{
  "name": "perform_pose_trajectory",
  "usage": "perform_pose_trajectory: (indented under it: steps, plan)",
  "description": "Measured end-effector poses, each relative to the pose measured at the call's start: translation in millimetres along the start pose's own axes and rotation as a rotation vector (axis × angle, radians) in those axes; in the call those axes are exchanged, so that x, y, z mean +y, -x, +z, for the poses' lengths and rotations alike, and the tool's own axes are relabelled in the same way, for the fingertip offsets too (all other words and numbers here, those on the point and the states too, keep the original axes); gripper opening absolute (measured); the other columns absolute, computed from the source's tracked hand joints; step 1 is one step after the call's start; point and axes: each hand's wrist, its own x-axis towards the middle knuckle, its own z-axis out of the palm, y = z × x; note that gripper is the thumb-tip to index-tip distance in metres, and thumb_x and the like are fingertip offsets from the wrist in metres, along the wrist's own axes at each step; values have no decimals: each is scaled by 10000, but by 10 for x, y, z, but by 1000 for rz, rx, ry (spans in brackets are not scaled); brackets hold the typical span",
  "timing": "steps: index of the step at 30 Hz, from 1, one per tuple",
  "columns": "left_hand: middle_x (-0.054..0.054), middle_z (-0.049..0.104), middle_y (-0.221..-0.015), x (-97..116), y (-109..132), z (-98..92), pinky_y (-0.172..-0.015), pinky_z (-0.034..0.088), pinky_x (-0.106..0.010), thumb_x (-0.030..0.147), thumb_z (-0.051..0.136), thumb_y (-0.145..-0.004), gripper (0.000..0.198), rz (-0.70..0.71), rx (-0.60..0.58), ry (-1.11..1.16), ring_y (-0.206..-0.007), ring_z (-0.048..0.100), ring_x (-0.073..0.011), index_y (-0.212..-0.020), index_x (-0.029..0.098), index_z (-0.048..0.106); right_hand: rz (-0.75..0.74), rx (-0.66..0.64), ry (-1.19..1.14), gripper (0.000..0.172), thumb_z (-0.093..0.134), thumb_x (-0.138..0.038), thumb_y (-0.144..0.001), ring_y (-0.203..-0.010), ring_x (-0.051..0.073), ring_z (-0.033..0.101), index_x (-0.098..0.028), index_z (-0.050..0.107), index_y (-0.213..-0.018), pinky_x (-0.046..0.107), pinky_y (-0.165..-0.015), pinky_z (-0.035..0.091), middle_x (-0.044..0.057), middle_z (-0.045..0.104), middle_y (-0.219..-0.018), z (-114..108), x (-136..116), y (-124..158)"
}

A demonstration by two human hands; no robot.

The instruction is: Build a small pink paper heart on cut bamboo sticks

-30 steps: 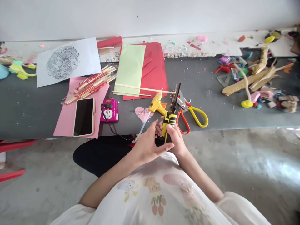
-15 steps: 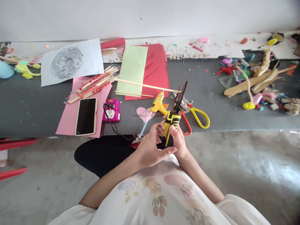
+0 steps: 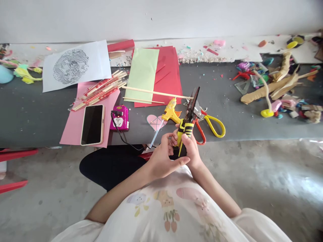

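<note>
Clasping the black-and-yellow shears (image 3: 188,128) by their handles at the front edge of the desk (image 3: 242,124), the right hand (image 3: 192,152) faces the left hand (image 3: 161,158), curved round their lower end, its own hold impossible to tell, while the blades meet the right end of a long wooden stick (image 3: 158,92).

It looks like a craft workroom, judging by the long dark table (image 3: 212,84) with coloured paper (image 3: 171,79), a yellow glue gun (image 3: 171,112) and shears (image 3: 188,127) by its near edge, cardboard scraps (image 3: 257,94) heaped on the right, and the bare concrete-looking floor (image 3: 252,174) below.
</note>
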Motion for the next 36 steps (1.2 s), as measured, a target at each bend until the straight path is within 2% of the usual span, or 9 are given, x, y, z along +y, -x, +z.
perform_pose_trajectory:
  steps: [4, 8, 10, 15, 17, 20, 26, 30, 36]
  plan:
    - [-86, 629, -1125, 67, -23, -121, -688, 507, -322, 627, 605, -827, 762, 28, -39, -151, -821, 626, -188, -1401, 216, 318, 35, -12, 202, 389, 540, -529, -899, -650, 155, 475, -292, 485, -1203, 320, -593, 467, -20, 452, -797, -157, -28, -31]
    - [-51, 651, -946, 162, -68, -333, -777, 489, -338, 455, 510, -921, 420, 357, 397, -491, -818, 617, -188, -1250, 194, 492, 62, -97, 406, 444, 612, -512, -874, -788, 160, 494, -249, 486, -1209, 328, -744, 447, 3, 514, -921, -273, -67, 36]
    - [-84, 653, -984, 191, -117, -440, -863, 459, -371, 313, 515, -916, 287, 555, 596, -703, -921, 601, -219, -1169, 182, 555, 76, -144, 450, 496, 644, -498, -860, -863, 173, 514, -248, 459, -1246, 337, -798, 442, 17, 540, -1008, -280, -66, 106]
    - [-145, 631, -1144, 189, -180, -539, -972, 392, -431, 209, 514, -903, 227, 602, 702, -915, -1121, 540, -284, -1110, 168, 597, 92, -179, 475, 519, 580, -488, -912, -1026, 216, 539, -258, 378, -1331, 368, -898, 435, 49, 567, -1160, -216, -30, 267]
    - [-104, 661, -979, 182, -142, -497, -894, 418, -381, 217, 482, -922, 131, 579, 665, -845, -977, 581, -239, -964, 182, 601, 60, -133, 514, 465, 467, -504, -966, -1059, 217, 532, -264, 374, -1353, 378, -932, 420, 53, 566, -1182, -194, -24, 289]
    - [-31, 623, -754, 183, -61, -399, -734, 425, -301, 283, 407, -974, 239, 433, 476, -644, -745, 570, -168, -802, 203, 553, 18, -41, 576, 408, 355, -499, -1006, -968, 197, 540, -267, 410, -1337, 358, -874, 433, 47, 575, -1127, -179, -14, 263]
    - [-8, 597, -686, 129, -23, -183, -659, 457, -286, 523, 286, -1006, 469, 68, 49, -135, -675, 586, -166, -821, 206, 578, -49, 151, 656, 350, 436, -443, -984, -802, 193, 565, -261, 469, -1281, 342, -749, 442, 41, 621, -967, -167, 35, 90]
    - [-26, 634, -732, 55, -56, -46, -658, 491, -313, 598, 300, -983, 485, -12, -23, 123, -673, 605, -181, -894, 204, 569, -53, 225, 709, 328, 478, -386, -948, -858, 234, 584, -250, 524, -1243, 357, -757, 435, 65, 642, -975, -151, 24, 18]
    - [7, 594, -622, 46, -49, -30, -522, 460, -278, 641, 289, -967, 493, -131, -8, 196, -531, 585, -157, -851, 212, 501, 31, 227, 774, 315, 500, -352, -912, -740, 211, 553, -248, 545, -1205, 347, -705, 416, 27, 611, -826, -230, 9, 13]
